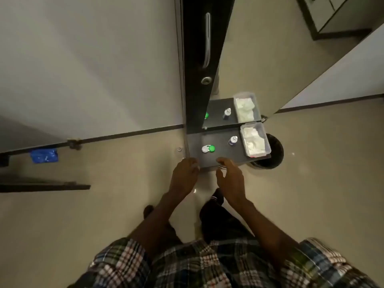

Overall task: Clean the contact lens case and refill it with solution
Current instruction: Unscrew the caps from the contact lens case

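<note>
A contact lens case (208, 149) with one white cap and one green cap lies on a small dark shelf (220, 154) below a mirror. A small solution bottle (233, 140) with a white cap and dark label stands upright to the case's right. My left hand (184, 177) rests at the shelf's front left edge, fingers curled over the edge, holding nothing. My right hand (231, 178) hovers at the shelf's front edge below the case, fingers spread and empty.
A clear plastic box (255, 140) of white tissues sits at the shelf's right end. The mirror (239, 65) behind reflects the shelf items. A dark round bin (274, 154) stands on the floor beyond the shelf. A dark door panel with a metal handle (207, 40) rises at left.
</note>
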